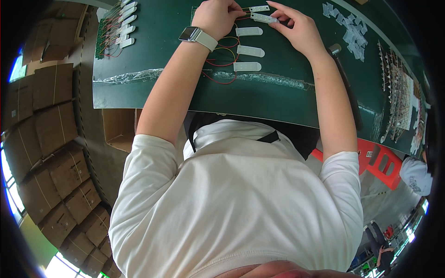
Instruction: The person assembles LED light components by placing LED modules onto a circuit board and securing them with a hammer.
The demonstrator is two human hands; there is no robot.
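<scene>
Was standing nearby, so fwiw: person in a white tee (250,194) was at a dark green counter (139,95), w/ a clear tape-like strip (264,79) running along the near side. Past that, 3 flat white pieces (247,67) lay in a column, thin wires (225,84) (red & yellow) looping off their L ends. Just beyond, the R hand (296,30) had its grip clamped on the R end of another white piece, the held one (262,18). L hand (215,16), w/ a watch (189,34) on the wrist, had its grip pinched on the thin wires at the other end, afaict. One more piece, the far one (258,9), sat just past it, nr the R index finger. Off L: a row of wired pieces (127,30). Off R: a pile of clear plastic bits (354,34). Bkgd: stacked cardboard boxes (55,83).
</scene>
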